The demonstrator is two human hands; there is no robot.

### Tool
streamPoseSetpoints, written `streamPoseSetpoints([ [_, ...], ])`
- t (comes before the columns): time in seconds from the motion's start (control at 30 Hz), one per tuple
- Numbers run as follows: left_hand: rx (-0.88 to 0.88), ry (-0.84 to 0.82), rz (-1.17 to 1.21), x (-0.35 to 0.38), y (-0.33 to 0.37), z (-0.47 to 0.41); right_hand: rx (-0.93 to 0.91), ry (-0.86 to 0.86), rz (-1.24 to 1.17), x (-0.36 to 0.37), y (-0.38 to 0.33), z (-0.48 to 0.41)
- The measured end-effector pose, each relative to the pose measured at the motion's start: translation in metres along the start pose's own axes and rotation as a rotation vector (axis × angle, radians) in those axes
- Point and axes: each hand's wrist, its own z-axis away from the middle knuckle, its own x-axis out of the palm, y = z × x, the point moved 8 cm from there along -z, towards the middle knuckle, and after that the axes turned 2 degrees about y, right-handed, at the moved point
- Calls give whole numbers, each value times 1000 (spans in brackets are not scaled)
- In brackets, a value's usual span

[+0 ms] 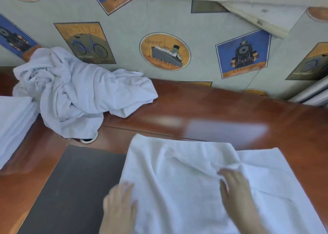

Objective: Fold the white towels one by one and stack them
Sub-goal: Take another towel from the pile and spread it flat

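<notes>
Lying rumpled, white towel (177,185), left grip (120,203) and right grip (236,191) flat on it

A white towel (186,189) lies spread on the reddish wooden desk (221,107), its left part over a dark inset panel (79,189); the left hand (120,203) rests flat on the towel's left edge; the right hand (236,193) lies on the cloth with fingertips at a raised wrinkle, too blurred to tell whether it pinches; a crumpled heap of towels (74,91) sits against the wall (204,24), printed with a ship, a bicycle and locomotives; folded white cloth (12,123) shows at the left edge.
</notes>
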Motion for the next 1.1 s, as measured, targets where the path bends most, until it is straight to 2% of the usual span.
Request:
streamPoseSetpoints([
  [0.07,-126,-66,38,5,-23,-58,132,-65,-26,7,23,-55],
  [0.17,-239,-304,166,25,-35,-138,234,-265,-48,37,52,-108],
  [0.3,-145,-719,105,61,-32,-185,184,-777,-76,87,71,-119],
  [0.37,-62,-822,6,65,-37,-198,72,-947,57,95,77,-120],
  [0.4,-37,-782,-22,59,-41,-212,47,-931,97,95,86,-129],
  [0.5,0,-508,-128,33,-57,-266,111,-646,135,78,104,-166],
  [0.57,-32,-487,-255,31,-63,-290,81,-599,211,81,95,-174],
  [0.67,-87,-531,-405,40,-63,-302,152,-631,23,87,90,-170],
  [0.77,-13,-379,-531,38,-32,-303,238,-370,-98,57,115,-172],
  [0.8,63,-310,-512,41,-11,-300,308,-271,-117,44,129,-170],
  [0.87,238,-263,-322,56,44,-286,498,-143,-140,25,161,-157],
  [0.97,454,-361,-38,88,135,-254,659,-86,-141,10,201,-131],
  [1.1,677,-463,116,120,241,-220,751,-9,-122,-9,237,-112],
])
